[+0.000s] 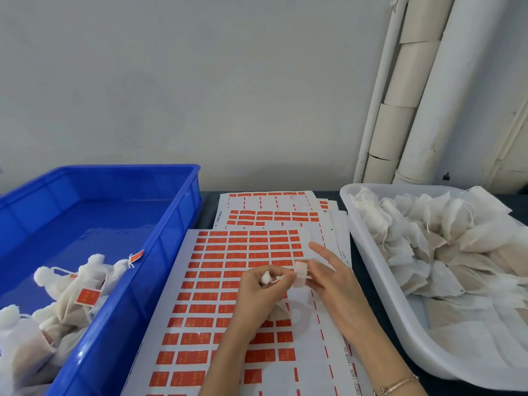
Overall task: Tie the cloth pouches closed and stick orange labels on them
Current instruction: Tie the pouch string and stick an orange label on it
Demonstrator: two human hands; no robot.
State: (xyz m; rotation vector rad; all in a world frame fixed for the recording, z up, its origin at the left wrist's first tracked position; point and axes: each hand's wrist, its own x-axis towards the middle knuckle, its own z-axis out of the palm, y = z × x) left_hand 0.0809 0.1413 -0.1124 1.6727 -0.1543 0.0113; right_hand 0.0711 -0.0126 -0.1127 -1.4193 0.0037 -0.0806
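My left hand [261, 287] grips the gathered neck of a white cloth pouch [278, 311], whose body hangs below the fist over the label sheet. My right hand [328, 277] pinches a pale label [300, 270] at the pouch's string, its index finger stretched out. Under both hands lies a sheet of orange labels [225, 281], with more sheets [271, 212] behind it. The blue crate [160, 252] on the left holds tied pouches with orange labels [87, 297].
A white tub [380, 281] on the right is heaped with untied cloth pouches [445, 238]. Pipes [423, 90] run down the wall at the back right. A dark tabletop [208, 207] shows between the crate and the sheets.
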